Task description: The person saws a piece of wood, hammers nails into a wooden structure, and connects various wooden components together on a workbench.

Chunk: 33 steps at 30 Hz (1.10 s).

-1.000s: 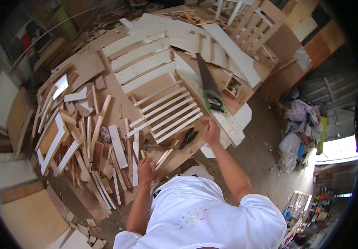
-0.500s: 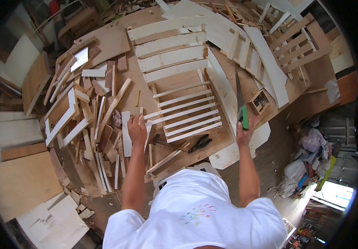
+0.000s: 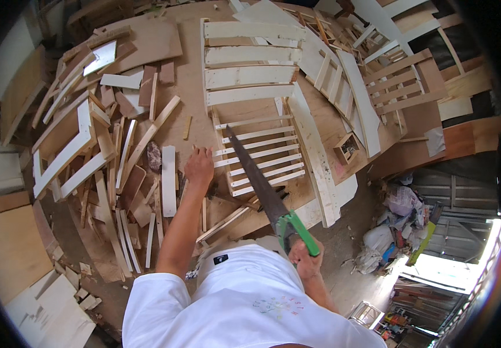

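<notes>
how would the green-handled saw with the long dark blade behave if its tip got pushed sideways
The long dark metal blade probably flexes most toward its narrow tip. The thick green handle is likely stiff; gripped in the right hand, it probably resists twisting.

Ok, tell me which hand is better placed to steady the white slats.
Left, probably: the left hand is close by the left ends of the white slats, while the right hand is occupied gripping the green-handled saw.
</notes>
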### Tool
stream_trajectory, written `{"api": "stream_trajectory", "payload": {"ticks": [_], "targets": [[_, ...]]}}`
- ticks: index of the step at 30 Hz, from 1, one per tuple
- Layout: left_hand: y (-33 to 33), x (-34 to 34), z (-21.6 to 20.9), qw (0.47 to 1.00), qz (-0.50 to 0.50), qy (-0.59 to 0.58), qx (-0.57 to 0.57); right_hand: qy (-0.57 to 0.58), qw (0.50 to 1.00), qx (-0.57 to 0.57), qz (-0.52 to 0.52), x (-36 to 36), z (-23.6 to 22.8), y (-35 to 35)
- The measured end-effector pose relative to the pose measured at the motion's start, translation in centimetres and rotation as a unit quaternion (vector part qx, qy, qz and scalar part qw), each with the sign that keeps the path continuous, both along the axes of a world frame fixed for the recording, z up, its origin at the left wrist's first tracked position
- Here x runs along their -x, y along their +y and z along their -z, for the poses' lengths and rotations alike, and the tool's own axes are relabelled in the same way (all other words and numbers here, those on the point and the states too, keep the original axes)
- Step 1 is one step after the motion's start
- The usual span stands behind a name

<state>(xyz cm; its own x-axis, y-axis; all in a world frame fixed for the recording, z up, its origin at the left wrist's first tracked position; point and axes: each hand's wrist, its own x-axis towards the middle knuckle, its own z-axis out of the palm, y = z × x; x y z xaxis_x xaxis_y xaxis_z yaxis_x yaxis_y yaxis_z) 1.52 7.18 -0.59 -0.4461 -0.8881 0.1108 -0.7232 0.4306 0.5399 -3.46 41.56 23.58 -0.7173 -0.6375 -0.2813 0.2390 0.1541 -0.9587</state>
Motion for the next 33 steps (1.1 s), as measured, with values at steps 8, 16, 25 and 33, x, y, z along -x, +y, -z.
{"api": "stream_trajectory", "payload": {"ticks": [8,16,25,33], "targets": [[-0.5,-0.9,-1.0,0.997,0.061,-0.031,-0.044,-0.061,0.997,-0.025,0.036,-3.8,1.1,-2.8],[-2.7,1.0,-0.9,0.994,0.061,0.053,0.074,-0.017,0.997,-0.070,0.040,-5.2,0.7,-3.7],[-2.5,1.1,-1.2,0.993,0.113,-0.038,0.013,-0.020,0.993,-0.100,0.054,-4.6,-0.6,-4.4],[-2.7,1.1,-0.8,0.989,0.144,-0.022,0.040,0.009,0.987,-0.150,0.060,-5.0,-2.6,-5.6]]}}
